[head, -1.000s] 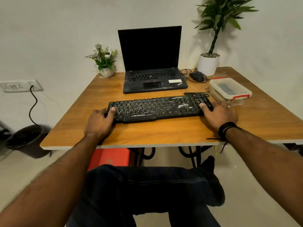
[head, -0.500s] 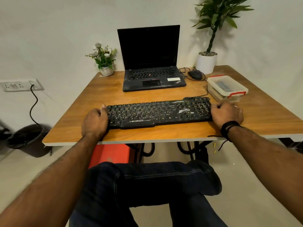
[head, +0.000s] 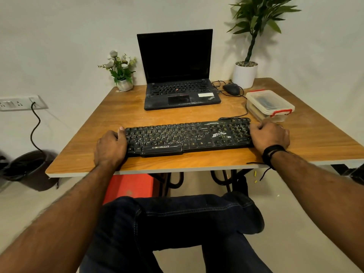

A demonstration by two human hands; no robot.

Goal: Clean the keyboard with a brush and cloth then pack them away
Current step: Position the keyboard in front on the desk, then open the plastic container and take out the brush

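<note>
A dusty black keyboard (head: pixel 187 137) lies across the front of the wooden table (head: pixel 137 111). My left hand (head: pixel 110 147) grips its left end, fingers curled round the edge. My right hand (head: pixel 268 135) grips its right end the same way. A clear plastic box with a white lid and red clips (head: pixel 269 105) stands just behind my right hand; something dark shows inside it. No brush or cloth is in plain sight.
An open black laptop (head: pixel 177 75) stands at the back centre, a mouse (head: pixel 231 89) and its cable to its right. A small flower pot (head: pixel 124 75) is back left, a white potted plant (head: pixel 245 73) back right. A dark bin (head: pixel 25 170) sits on the floor left.
Both hands have shifted from resting on the keyboard's front corners to gripping its two ends. The keyboard has slid a little nearer the table's front edge.
</note>
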